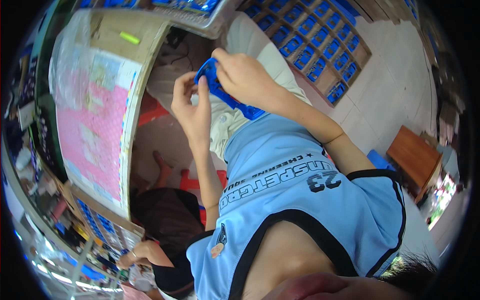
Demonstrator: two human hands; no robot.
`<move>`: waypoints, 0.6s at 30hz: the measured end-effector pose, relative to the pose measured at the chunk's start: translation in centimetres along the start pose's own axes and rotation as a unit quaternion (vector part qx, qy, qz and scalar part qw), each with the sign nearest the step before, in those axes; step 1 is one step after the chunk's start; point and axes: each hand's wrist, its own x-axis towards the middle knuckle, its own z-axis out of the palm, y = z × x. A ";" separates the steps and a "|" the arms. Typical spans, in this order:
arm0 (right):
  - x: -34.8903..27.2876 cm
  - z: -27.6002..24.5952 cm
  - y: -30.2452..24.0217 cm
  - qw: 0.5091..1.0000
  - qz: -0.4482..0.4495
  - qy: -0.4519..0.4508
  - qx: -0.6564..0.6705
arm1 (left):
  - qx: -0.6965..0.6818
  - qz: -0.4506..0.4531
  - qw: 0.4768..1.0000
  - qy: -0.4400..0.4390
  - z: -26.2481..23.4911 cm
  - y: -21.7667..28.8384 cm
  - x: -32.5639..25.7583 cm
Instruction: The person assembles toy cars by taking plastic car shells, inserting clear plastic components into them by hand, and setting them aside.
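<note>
A long, curved blue plastic shell (pixel 214 86) is held between both hands above my lap. Its hollow side shows dark recesses and a small bit of red. My left hand (pixel 192 107) pinches the shell's left edge, thumb against the near side and fingers curled behind it. My right hand (pixel 247 80) closes over the shell's upper right side. Its fingertips are partly hidden, so I cannot make out whether they also grip a small part. The shell's lower end (pixel 250 111) rests close to my light trousers or touches them; which one is unclear.
To the left stands a table with a pink printed sheet (pixel 95 135), a crumpled clear bag (pixel 72 65) and a yellow-green stick (pixel 130 38). A clear tray (pixel 200 21) holds blue pieces. Divided wooden trays (pixel 330 97) lie right. Another person (pixel 162 220) sits lower left.
</note>
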 end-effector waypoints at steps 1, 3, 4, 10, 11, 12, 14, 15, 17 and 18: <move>-0.2 -0.4 0.6 0.999 0.031 -0.022 0.008 | -0.024 -0.028 0.999 -0.017 0.3 -0.6 -0.1; -0.2 -0.9 2.1 0.995 0.067 -0.074 0.010 | -0.045 -0.059 0.996 -0.052 0.6 -0.7 -0.2; 0.0 -0.6 3.2 0.996 0.076 -0.056 0.009 | -0.046 -0.055 0.995 -0.073 0.5 -1.2 -0.3; -1.2 -2.8 11.8 0.732 0.311 -0.346 0.498 | -0.046 -0.145 0.980 -0.128 2.7 -7.6 -0.6; -2.0 -2.8 14.2 0.699 0.333 -0.352 0.526 | -0.046 -0.144 0.979 -0.138 3.8 -7.4 -0.8; -2.9 -3.0 16.1 0.664 0.355 -0.360 0.550 | -0.055 -0.174 0.971 -0.152 4.9 -7.2 -1.3; -5.3 -4.6 18.4 0.680 0.376 -0.242 0.581 | -0.060 -0.210 0.958 -0.187 6.4 -6.9 -1.7; -6.7 -5.5 19.7 0.684 0.392 -0.128 0.602 | -0.060 -0.209 0.957 -0.192 6.9 -6.9 -1.9; -10.1 -7.3 26.0 0.695 0.443 0.007 0.567 | -0.060 -0.215 0.952 -0.208 8.0 -6.9 -2.2; -11.5 -7.8 28.0 0.706 0.462 0.098 0.527 | -0.059 -0.221 0.950 -0.213 7.8 -7.2 -2.3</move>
